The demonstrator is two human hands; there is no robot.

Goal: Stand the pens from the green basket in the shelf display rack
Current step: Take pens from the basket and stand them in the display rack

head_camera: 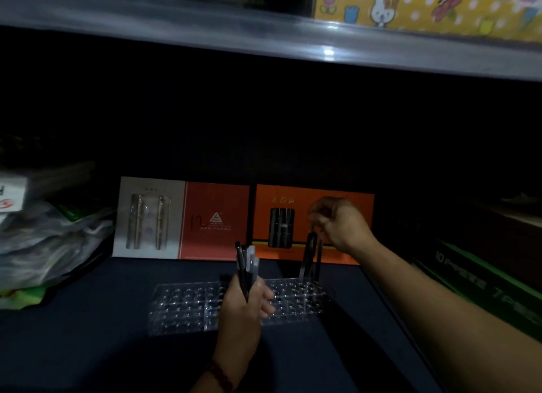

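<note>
Dark and clear-capped pens [245,263] sit bunched in the left hand [243,304], fingers curled round them, just over the see-through rack [181,307]. Right hand [340,222] pinches the top of a black pen [310,253] standing at the rack's far-right end. Orange box [293,193] leans behind.

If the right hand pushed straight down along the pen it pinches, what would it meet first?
Probably the clear rack: the right hand pinches a dark pen by its top, tip at the rack's far-right holes. Dim light hides whether it's seated.
</note>
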